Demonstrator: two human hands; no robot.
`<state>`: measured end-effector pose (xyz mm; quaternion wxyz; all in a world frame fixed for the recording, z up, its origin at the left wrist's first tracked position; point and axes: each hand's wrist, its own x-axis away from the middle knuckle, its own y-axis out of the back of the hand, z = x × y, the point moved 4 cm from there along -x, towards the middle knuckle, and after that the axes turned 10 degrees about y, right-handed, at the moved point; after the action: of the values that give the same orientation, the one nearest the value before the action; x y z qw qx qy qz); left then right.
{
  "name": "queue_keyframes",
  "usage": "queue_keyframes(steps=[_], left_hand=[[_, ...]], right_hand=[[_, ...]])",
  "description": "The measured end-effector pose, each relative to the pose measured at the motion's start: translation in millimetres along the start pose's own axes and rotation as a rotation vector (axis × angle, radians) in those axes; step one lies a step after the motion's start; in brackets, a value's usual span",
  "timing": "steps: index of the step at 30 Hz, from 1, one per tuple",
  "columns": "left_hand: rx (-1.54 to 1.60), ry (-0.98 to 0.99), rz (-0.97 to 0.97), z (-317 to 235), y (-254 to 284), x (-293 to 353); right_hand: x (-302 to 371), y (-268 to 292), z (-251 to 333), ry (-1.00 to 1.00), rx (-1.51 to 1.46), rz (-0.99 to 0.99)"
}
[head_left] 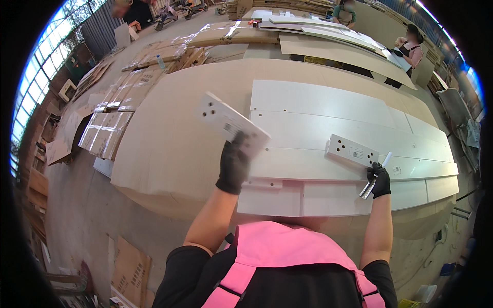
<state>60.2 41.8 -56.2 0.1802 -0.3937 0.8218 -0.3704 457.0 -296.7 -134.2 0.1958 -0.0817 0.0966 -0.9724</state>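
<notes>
My left hand (233, 167), in a black glove, grips the near end of a small white drilled panel (229, 121). That panel is held tilted above the table, has dark round holes and a printed label, and is smeared by motion. My right hand (379, 180), gloved too, is closed round a slim pale strip with dark markings (366, 190). Its fingertips meet the end of another white drilled panel (345, 149), which lies over the large white boards (318, 128). Whether the fingers also grip that panel, I cannot tell.
The boards lie on a table covered in brown sheet (169, 113). Taped cardboard packages (108, 134) stand at the left, with a plastic bottle (160, 62) beyond. More white boards (334, 33) are stacked at the far side, where two people (411, 49) (345, 15) stand.
</notes>
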Motion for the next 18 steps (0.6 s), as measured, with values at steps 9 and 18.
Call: queue_keyframes(steps=[9,18], left_hand=[[0.607,0.17,0.131,-15.6,-10.8,-25.6],[0.611,0.084,0.176,-18.8,-26.1,-16.8]], right_hand=[[-2.4,1.3,-3.8,0.008,-0.019,0.005],[-0.8,0.1,-2.1,0.006,0.016,0.021]])
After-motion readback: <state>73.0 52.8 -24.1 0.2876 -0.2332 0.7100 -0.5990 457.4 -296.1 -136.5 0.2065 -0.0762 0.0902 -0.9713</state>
